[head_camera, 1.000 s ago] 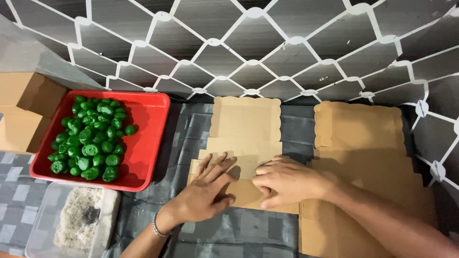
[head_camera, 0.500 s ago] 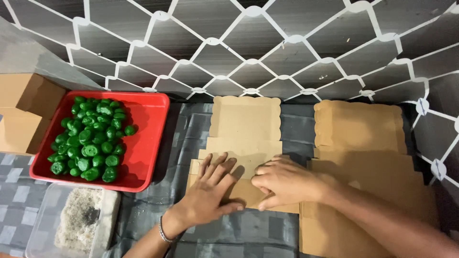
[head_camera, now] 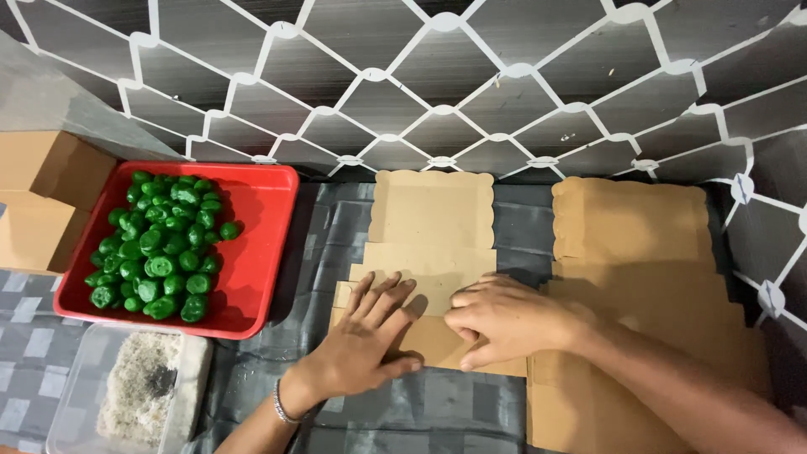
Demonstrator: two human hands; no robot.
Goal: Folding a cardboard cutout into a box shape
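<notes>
Head view: both hands press a flat brown carton blank (head_camera: pixel 433 269) on the dark sheet beside a red tray (head_camera: pixel 261 244) of green pieces (head_camera: pixel 160 248). The left hand (head_camera: pixel 366 345) lies spread, clasping nothing; the right hand (head_camera: pixel 504 319) curls over a crease. Folding looks under way; next, a firm crease. The blank's long axis runs toward the wall.

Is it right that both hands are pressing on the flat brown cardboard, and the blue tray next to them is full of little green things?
Not quite: the tray is red, not blue, as the head view shows. The rest holds: the left hand and right hand both press on the flat brown cardboard, and the tray holds little green things.
</notes>
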